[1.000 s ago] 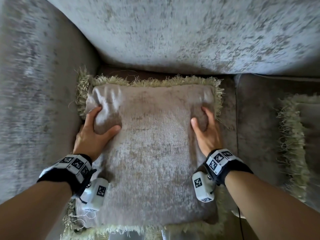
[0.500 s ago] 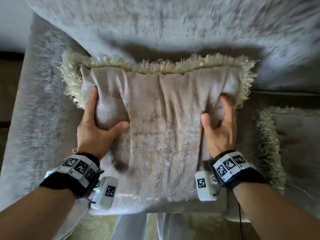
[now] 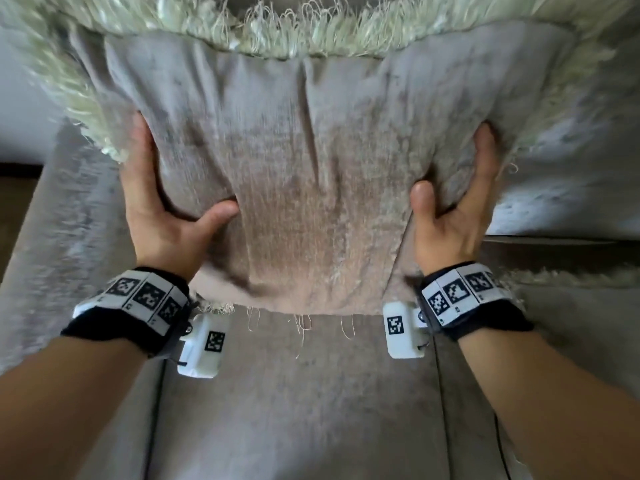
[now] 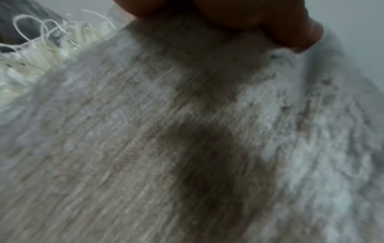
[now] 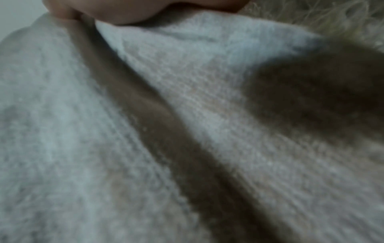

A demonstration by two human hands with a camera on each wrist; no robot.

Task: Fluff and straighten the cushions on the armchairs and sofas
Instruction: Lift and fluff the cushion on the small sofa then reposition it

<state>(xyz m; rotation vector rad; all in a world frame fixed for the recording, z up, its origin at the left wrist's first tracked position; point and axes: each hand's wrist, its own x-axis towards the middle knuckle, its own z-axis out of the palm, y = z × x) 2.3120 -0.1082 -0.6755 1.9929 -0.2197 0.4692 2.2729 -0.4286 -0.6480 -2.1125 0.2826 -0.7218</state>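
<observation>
A beige velvet cushion [image 3: 311, 161] with a pale shaggy fringe [image 3: 263, 32] hangs in the air above the sofa seat [image 3: 298, 403]. My left hand [image 3: 162, 209] grips its left side, thumb on the front, fingers behind. My right hand [image 3: 457, 202] grips its right side the same way. The fabric bunches into vertical folds between them. In the left wrist view the cushion face [image 4: 166, 139] fills the frame under my thumb [image 4: 290, 29]. In the right wrist view the cushion cloth [image 5: 145, 131] is creased below my thumb [image 5: 124, 11].
A second fringed cushion [image 3: 581, 282] lies on the seat at the right. The sofa arm [image 3: 69, 220] runs along the left, and the backrest [image 3: 571, 188] stands behind the lifted cushion.
Both hands have lifted the cushion off the seat and up toward the camera. It lay flat a second ago; the bare seat shows beneath it now.
</observation>
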